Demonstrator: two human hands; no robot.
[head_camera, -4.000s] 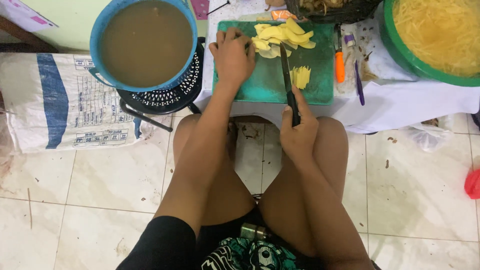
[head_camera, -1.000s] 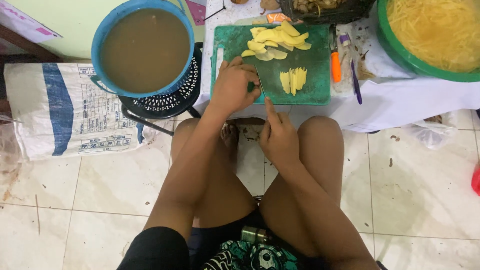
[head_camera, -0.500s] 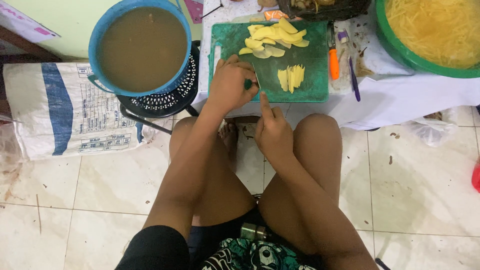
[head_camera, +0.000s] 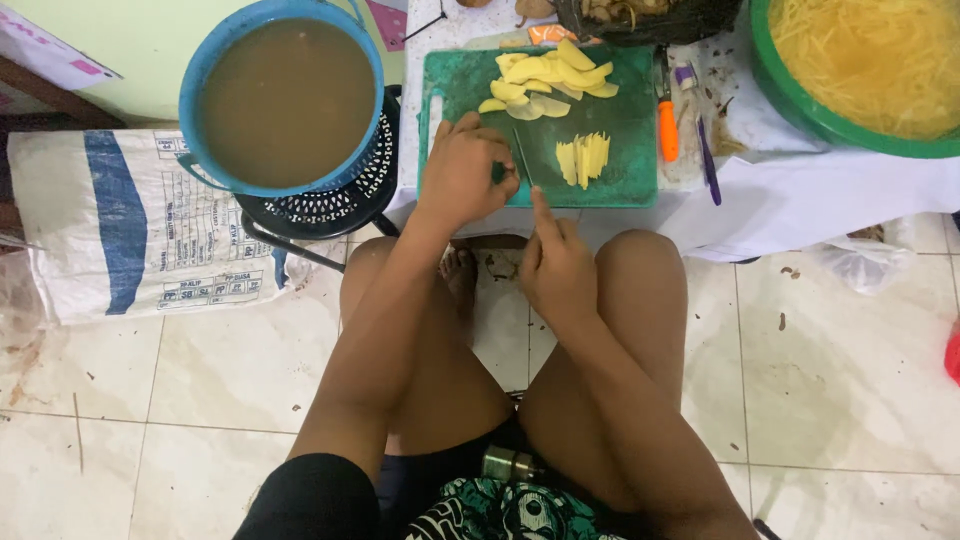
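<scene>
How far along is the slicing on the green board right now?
Done: a small stack of yellow strips lies cut on the green cutting board. In hand: the right hand holds the knife, with the left hand beside the blade. Left: a pile of yellow slices waits uncut at the board's far edge.

green board's (head_camera: 620, 180) near edge bare, slices (head_camera: 548, 82) behind

We see a home food-preparation corner: tiled floor (head_camera: 830, 400), low cloth-covered table (head_camera: 800, 200) bearing a green cutting board (head_camera: 630, 165), potato slices (head_camera: 550, 75), green basin (head_camera: 800, 105), and blue tub (head_camera: 200, 80) beside it.
</scene>
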